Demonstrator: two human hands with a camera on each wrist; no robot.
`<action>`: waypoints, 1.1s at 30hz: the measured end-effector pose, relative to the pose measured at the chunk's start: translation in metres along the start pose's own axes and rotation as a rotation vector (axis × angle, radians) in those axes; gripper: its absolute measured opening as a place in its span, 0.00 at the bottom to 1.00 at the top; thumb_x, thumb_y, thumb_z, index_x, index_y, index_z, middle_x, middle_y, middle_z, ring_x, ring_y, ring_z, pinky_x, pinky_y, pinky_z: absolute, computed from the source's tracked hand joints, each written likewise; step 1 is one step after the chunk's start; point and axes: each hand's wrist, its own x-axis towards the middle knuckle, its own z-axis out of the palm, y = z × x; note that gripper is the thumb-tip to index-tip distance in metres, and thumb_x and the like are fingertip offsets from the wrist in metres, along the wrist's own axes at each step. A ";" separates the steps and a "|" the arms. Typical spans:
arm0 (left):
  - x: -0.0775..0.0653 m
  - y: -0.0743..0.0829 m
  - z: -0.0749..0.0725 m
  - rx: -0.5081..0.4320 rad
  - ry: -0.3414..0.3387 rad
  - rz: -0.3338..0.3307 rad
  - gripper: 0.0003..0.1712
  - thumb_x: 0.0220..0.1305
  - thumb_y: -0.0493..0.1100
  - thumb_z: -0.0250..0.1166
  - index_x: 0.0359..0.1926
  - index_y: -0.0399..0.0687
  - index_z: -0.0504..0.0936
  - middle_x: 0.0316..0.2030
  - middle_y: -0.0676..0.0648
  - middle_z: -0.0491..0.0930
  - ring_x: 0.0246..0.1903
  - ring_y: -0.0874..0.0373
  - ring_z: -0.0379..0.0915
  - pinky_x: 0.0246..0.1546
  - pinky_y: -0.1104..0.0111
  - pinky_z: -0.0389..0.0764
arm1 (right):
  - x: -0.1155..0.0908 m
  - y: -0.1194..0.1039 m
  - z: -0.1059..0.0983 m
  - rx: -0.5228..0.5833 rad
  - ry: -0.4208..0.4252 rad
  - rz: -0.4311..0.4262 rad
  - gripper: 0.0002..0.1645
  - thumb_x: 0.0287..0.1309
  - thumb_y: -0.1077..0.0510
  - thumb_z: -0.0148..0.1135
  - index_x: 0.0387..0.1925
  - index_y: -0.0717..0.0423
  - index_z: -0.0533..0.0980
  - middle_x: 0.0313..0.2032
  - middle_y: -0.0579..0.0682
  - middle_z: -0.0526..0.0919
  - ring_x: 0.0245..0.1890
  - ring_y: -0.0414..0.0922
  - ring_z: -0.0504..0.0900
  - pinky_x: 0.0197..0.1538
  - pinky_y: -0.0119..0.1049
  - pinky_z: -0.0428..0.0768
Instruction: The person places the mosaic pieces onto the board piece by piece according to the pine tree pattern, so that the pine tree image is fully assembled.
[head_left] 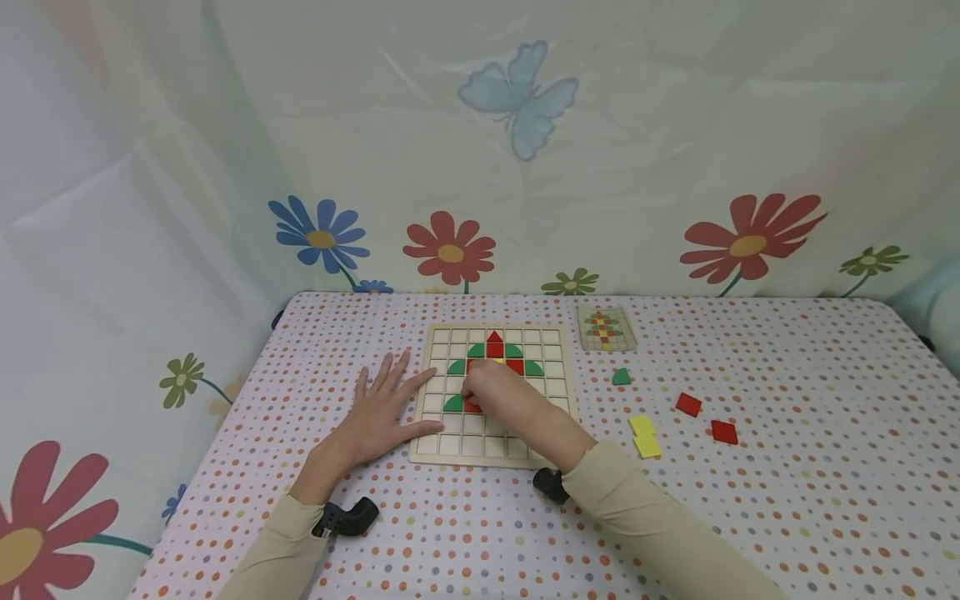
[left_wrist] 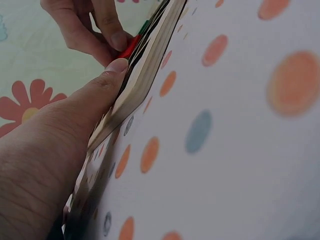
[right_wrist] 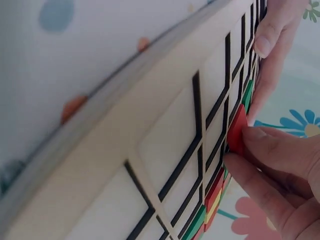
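Observation:
A wooden grid board (head_left: 448, 450) lies on the table, with red, green and yellow tiles set in a tree-like pattern in its squares. My left hand (head_left: 378, 417) has its fingers spread beside the board's left side, its thumb and a fingertip resting on the rim. Reaching over the middle of the board, my right hand (head_left: 506, 396) pinches a red square tile (right_wrist: 237, 131) between thumb and finger. That tile is at a grid square just right of a green quarter-round tile (head_left: 453, 403). The right hand covers part of the pattern in the head view.
Right of the board lie a loose green tile (head_left: 621, 377), two yellow tiles (head_left: 645, 437) and two red tiles (head_left: 688, 405). A small pattern card (head_left: 606, 327) with a similar tree sits behind them. Dotted cloth (head_left: 465, 533) covers the table; a flowered curtain (head_left: 615, 208) hangs behind.

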 end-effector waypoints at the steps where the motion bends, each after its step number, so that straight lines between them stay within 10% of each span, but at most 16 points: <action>1: 0.000 0.000 0.000 0.000 0.002 0.002 0.51 0.66 0.73 0.64 0.82 0.63 0.60 0.84 0.42 0.37 0.82 0.40 0.25 0.75 0.34 0.29 | -0.001 -0.002 0.000 -0.023 0.000 -0.002 0.04 0.62 0.72 0.70 0.33 0.64 0.88 0.33 0.53 0.84 0.35 0.45 0.80 0.41 0.35 0.83; 9: 0.001 0.001 0.000 0.000 -0.002 0.000 0.51 0.65 0.73 0.64 0.82 0.62 0.60 0.84 0.42 0.37 0.82 0.40 0.25 0.75 0.33 0.29 | -0.004 -0.008 0.003 -0.168 0.009 -0.015 0.03 0.60 0.72 0.73 0.34 0.65 0.85 0.34 0.54 0.84 0.38 0.48 0.83 0.45 0.36 0.86; 16: 0.002 0.002 0.000 0.020 -0.021 -0.015 0.51 0.65 0.73 0.64 0.82 0.61 0.59 0.84 0.41 0.37 0.82 0.39 0.24 0.75 0.34 0.28 | -0.016 0.009 -0.010 0.095 -0.034 -0.035 0.07 0.66 0.70 0.67 0.42 0.62 0.88 0.38 0.51 0.89 0.37 0.44 0.82 0.41 0.35 0.82; 21: 0.003 0.003 -0.001 0.025 -0.015 -0.013 0.52 0.65 0.72 0.64 0.82 0.59 0.60 0.84 0.40 0.37 0.82 0.38 0.25 0.75 0.33 0.29 | -0.049 0.031 -0.030 0.156 -0.024 -0.039 0.12 0.65 0.67 0.70 0.50 0.60 0.87 0.49 0.52 0.88 0.52 0.49 0.85 0.54 0.43 0.85; 33: 0.002 0.003 0.000 0.014 -0.014 -0.015 0.52 0.65 0.72 0.65 0.82 0.59 0.60 0.84 0.40 0.37 0.82 0.38 0.26 0.75 0.33 0.28 | -0.136 0.102 -0.061 0.147 0.006 0.121 0.13 0.58 0.62 0.78 0.45 0.50 0.88 0.45 0.43 0.85 0.46 0.46 0.83 0.46 0.45 0.84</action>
